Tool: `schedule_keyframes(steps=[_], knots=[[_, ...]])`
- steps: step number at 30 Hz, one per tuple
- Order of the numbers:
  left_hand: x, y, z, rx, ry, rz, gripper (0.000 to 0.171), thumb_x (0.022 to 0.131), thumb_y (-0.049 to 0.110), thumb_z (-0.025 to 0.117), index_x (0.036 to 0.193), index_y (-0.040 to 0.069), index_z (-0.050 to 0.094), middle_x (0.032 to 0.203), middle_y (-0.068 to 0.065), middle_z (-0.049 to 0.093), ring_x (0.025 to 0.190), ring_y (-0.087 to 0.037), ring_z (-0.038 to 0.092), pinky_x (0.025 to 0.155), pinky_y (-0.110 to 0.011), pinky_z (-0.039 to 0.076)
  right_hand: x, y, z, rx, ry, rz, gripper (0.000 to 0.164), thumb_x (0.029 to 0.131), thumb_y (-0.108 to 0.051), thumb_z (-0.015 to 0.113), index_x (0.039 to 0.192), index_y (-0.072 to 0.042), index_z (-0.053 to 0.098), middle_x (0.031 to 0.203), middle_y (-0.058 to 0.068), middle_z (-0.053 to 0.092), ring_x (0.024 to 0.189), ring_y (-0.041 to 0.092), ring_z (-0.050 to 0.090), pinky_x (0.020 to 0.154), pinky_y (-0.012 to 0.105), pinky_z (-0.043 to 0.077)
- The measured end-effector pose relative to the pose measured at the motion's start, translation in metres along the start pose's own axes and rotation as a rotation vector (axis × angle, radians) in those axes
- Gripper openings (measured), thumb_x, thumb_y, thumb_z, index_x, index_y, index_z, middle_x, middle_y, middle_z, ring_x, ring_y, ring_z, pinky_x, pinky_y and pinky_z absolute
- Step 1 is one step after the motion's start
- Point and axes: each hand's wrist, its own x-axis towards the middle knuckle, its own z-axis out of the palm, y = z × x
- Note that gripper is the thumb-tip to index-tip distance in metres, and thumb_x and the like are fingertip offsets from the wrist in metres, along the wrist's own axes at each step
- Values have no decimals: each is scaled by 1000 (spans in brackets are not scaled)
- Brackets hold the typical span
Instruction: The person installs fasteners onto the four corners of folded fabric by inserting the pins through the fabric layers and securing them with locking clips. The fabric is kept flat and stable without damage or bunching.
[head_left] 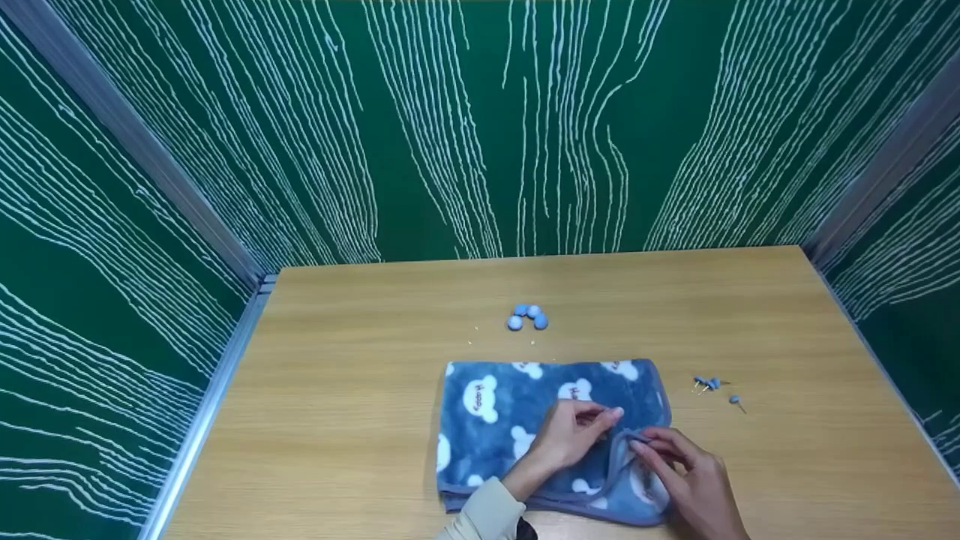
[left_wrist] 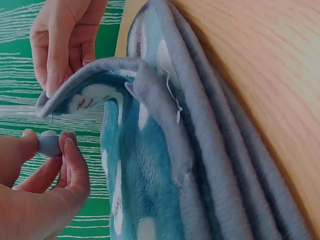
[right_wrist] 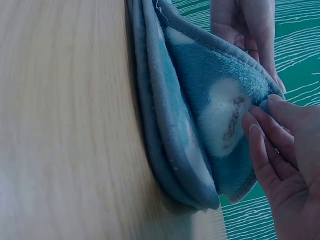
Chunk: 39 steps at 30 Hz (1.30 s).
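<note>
Blanket: folded blue fleece blanket with white bear heads (head_left: 495, 431), on the near part of the wooden tabletop (head_left: 337, 390), a bit right of middle; one corner (left_wrist: 75, 84) lifted on the right.
Right hand (head_left: 701, 480): pinching that corner, with a blue pin head (right_wrist: 264, 105) between the fingers.
Left hand (head_left: 562, 439): thumb and fingers pinching a blue cap (left_wrist: 48, 145), held off the fabric.
Pin tip (left_wrist: 51, 119): thin metal, jutting from the corner toward the cap, not touching it.
Prick risk: bare tip faces the left fingers; a hasty push could stab one.
Bad mating: cap brought up crooked could miss or bend the pin; likely cause, soft cloth giving way.
Slip: a loosened right pinch might let the pin back out and the corner drop.
Thread (left_wrist: 172, 95): loose on the edging; could snag under a cap.
Spare pins (head_left: 712, 383): right of the blanket, one apart; a dragged hem could scatter them.
Spare caps (head_left: 540, 321): four, far side; round, apt to roll if bumped.
</note>
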Motion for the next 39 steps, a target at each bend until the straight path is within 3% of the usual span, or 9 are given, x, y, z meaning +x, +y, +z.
schedule_keyframes(steps=[13, 21, 29, 33, 39], knots=[[-1, 0, 1, -22, -34, 20, 31, 90, 37, 64, 99, 10, 75, 80, 3, 72, 66, -5, 66, 61, -18, 50, 3, -5, -2, -65, -93, 66, 17, 85, -29, 70, 100, -20, 69, 88, -6, 71, 80, 6, 66, 71, 28, 55], [0, 0, 0, 19, -40, 27, 31, 89, 39, 64, 100, 12, 75, 79, 10, 71, 65, 3, 61, 60, -16, 48, 5, -6, -1, -109, -135, 86, 17, 85, -34, 69, 97, -22, 70, 86, -8, 71, 77, 4, 66, 69, 25, 53], [-2, -2, 1, 137, -57, 111, 28, 89, 37, 65, 98, 14, 76, 85, 10, 71, 68, 8, 59, 60, -12, 46, 5, -2, 1, -82, -87, -54, 12, 84, -19, 72, 94, -24, 70, 81, -16, 69, 75, 5, 66, 65, 22, 53], [-2, -1, 5, 134, -65, 120, 28, 91, 40, 62, 95, 16, 77, 80, 12, 70, 62, 8, 55, 55, -11, 42, 7, -2, 3, -85, -94, -49, 11, 84, -22, 72, 95, -25, 70, 82, -18, 68, 76, 3, 66, 69, 24, 54], [-5, 0, 6, 99, -98, 37, 40, 90, 45, 61, 110, 11, 70, 77, 13, 64, 64, 3, 55, 59, -14, 44, 12, -3, 4, -97, -63, -62, 13, 84, -15, 73, 96, -19, 70, 82, -10, 70, 78, 5, 66, 70, 24, 54]])
